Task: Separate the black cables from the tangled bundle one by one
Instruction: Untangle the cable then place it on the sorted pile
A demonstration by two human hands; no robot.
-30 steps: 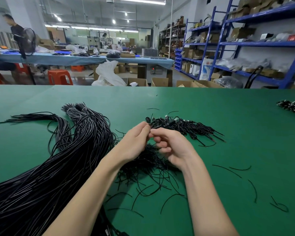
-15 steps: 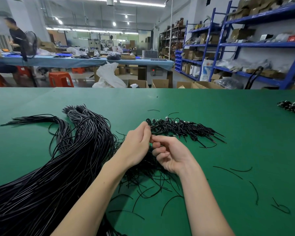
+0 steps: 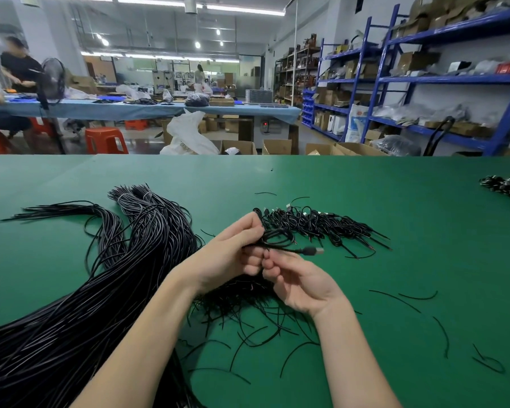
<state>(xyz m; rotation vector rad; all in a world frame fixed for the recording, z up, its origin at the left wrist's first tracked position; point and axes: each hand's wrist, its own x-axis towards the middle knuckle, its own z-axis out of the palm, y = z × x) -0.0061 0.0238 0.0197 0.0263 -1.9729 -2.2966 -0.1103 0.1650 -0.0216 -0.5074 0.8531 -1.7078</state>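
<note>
A thick bundle of long black cables (image 3: 80, 293) sweeps across the left of the green table (image 3: 395, 219). A smaller tangle of short black cables (image 3: 248, 293) lies under my wrists. Beyond my hands, a row of coiled black cables with plugs (image 3: 321, 223) is laid out. My left hand (image 3: 233, 251) grips a coiled black cable (image 3: 280, 245) whose USB plug (image 3: 314, 251) sticks out to the right. My right hand (image 3: 301, 284) sits just below it, palm up, fingertips curled at the same cable.
Loose black wire offcuts (image 3: 401, 298) are scattered on the right and front of the table. Another dark cable pile (image 3: 507, 187) lies at the far right edge. Blue shelving (image 3: 424, 81), cardboard boxes and people at a blue table stand beyond.
Both hands have lifted slightly, and a coiled cable with its USB plug has come free into view between them. My right hand has turned more palm up.
</note>
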